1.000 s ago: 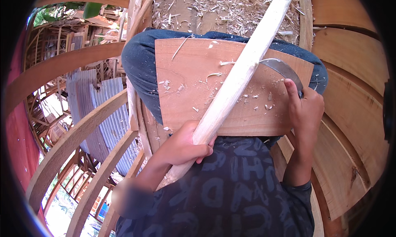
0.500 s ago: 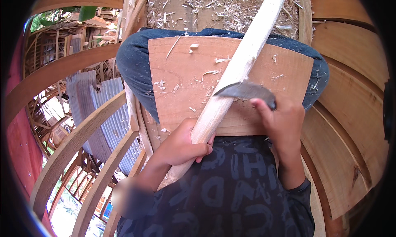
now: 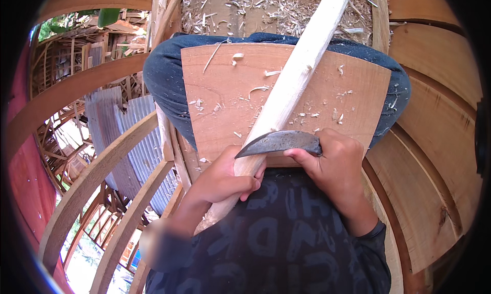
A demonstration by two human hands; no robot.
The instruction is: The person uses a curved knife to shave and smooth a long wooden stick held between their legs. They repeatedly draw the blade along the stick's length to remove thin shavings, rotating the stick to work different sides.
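A long, pale, peeled wooden pole [image 3: 294, 84] runs slantwise from my body up past my knees. My left hand [image 3: 225, 177] is wrapped round its near part. In my right hand [image 3: 336, 166] is a curved knife [image 3: 286, 142] with a dark, worn blade; the fist covers its handle. The blade lies across the pole just beyond my left fingers, its tip pointing left. Under the pole, a flat wooden board [image 3: 215, 105] rests on my lap, with a few curled shavings [image 3: 260, 89] on it.
Many wood shavings [image 3: 286, 15] cover the floor beyond my knees. To the left stand curved wooden slats [image 3: 102, 191], with a corrugated metal sheet [image 3: 148, 135] and piled scrap wood behind them. Wide wooden planks [image 3: 429, 115] line the right side.
The knife has slid along the pole toward my body, from beside the middle of the board to close by my left hand. My left hand stays gripped on the pole.
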